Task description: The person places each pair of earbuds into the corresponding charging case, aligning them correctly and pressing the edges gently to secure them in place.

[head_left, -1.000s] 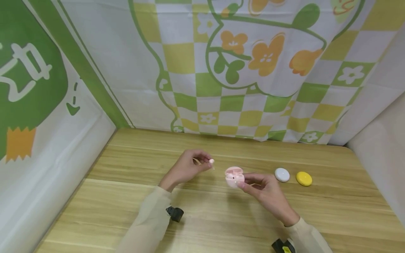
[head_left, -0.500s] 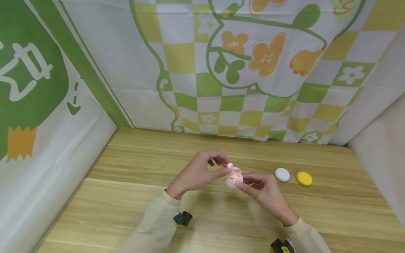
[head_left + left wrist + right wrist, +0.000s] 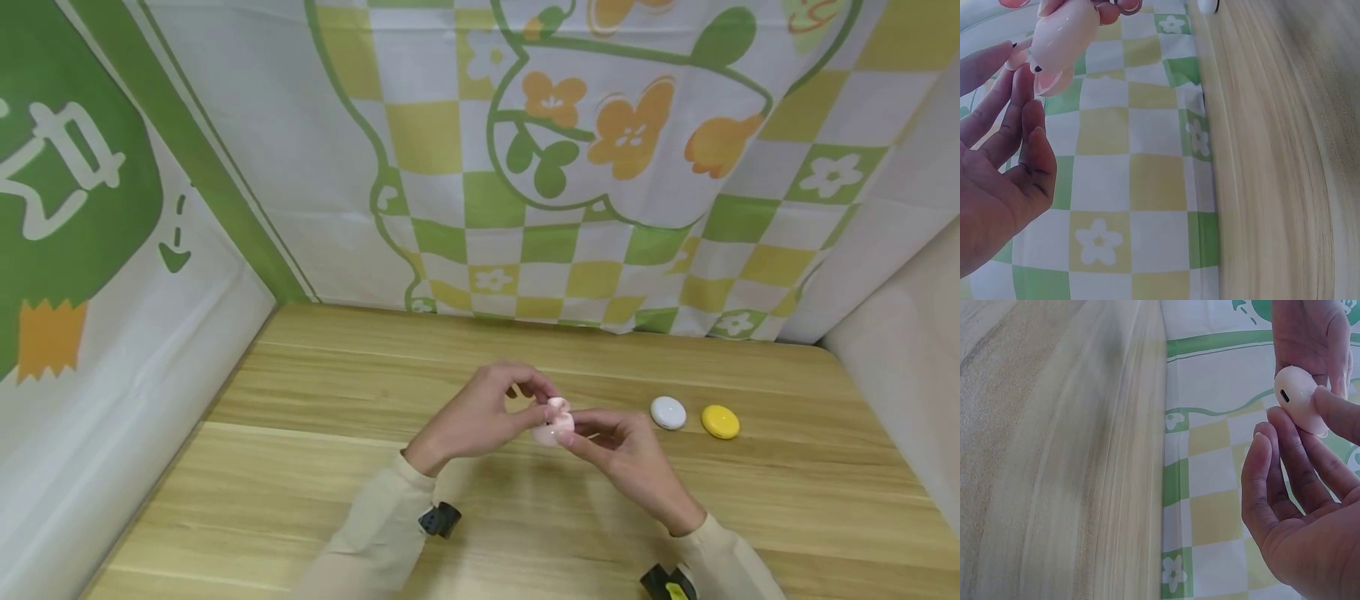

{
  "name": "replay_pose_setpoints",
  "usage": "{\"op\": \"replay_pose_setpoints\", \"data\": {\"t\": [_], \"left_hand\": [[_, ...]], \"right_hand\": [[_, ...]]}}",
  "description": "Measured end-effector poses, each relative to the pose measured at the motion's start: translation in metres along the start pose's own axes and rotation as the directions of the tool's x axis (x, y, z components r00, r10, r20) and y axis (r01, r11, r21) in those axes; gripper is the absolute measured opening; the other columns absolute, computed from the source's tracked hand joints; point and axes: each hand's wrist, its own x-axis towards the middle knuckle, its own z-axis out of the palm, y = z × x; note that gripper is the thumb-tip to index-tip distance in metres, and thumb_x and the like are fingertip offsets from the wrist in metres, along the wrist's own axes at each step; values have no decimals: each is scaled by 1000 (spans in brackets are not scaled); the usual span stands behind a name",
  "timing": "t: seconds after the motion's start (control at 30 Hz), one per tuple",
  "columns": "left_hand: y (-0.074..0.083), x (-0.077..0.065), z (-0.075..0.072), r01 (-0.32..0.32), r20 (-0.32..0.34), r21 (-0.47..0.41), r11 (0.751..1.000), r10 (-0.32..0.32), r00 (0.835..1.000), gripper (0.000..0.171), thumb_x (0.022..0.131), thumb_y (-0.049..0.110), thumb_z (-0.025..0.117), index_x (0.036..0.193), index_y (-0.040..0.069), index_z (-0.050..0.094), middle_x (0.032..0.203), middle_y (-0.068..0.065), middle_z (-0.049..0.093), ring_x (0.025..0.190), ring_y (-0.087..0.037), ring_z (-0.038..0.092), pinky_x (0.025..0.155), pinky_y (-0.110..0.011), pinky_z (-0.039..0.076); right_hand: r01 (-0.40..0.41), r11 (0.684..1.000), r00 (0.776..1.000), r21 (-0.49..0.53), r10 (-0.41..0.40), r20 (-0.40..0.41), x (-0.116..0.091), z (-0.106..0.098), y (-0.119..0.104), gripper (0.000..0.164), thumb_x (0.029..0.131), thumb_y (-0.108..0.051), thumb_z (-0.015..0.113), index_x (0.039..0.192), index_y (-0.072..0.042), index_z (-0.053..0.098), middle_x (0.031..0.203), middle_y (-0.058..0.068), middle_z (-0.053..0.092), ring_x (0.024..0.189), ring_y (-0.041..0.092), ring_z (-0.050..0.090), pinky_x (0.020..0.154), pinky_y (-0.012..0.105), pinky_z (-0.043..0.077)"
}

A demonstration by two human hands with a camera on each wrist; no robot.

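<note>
A small pink earbud charging case (image 3: 551,433) is held above the table by my right hand (image 3: 628,450), with thumb and fingers on its side. In the left wrist view the lid of the case (image 3: 1065,37) hangs open. My left hand (image 3: 495,412) pinches a pale pink earbud (image 3: 1018,58) between thumb and fingertips, right at the open case. Whether the earbud sits inside its slot cannot be told. The right wrist view shows the underside of the case with a dark charging port (image 3: 1284,395).
To the right of my right hand, a white round case (image 3: 668,412) and a yellow round case (image 3: 721,422) lie on the wooden table (image 3: 300,483). A checked, flowered cloth (image 3: 495,242) hangs behind the table's far edge.
My left hand has moved right with the earbud, from apart on the left to the open case. The right hand and the case have stayed almost in place.
</note>
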Motion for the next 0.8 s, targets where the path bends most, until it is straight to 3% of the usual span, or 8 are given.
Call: {"op": "replay_pose_setpoints", "data": {"t": [0.8], "left_hand": [[0, -2, -2, 14, 12, 64, 998, -15, 1000, 17, 92, 27, 61, 105, 19, 69, 94, 11, 58, 93, -10, 52, 81, -30, 43]], "right_hand": [[-10, 1000, 1000, -15, 9, -14, 2, 1, -1, 23, 84, -24, 71, 104, -13, 71, 94, 3, 70, 86, 21, 66, 74, 34, 54]]}}
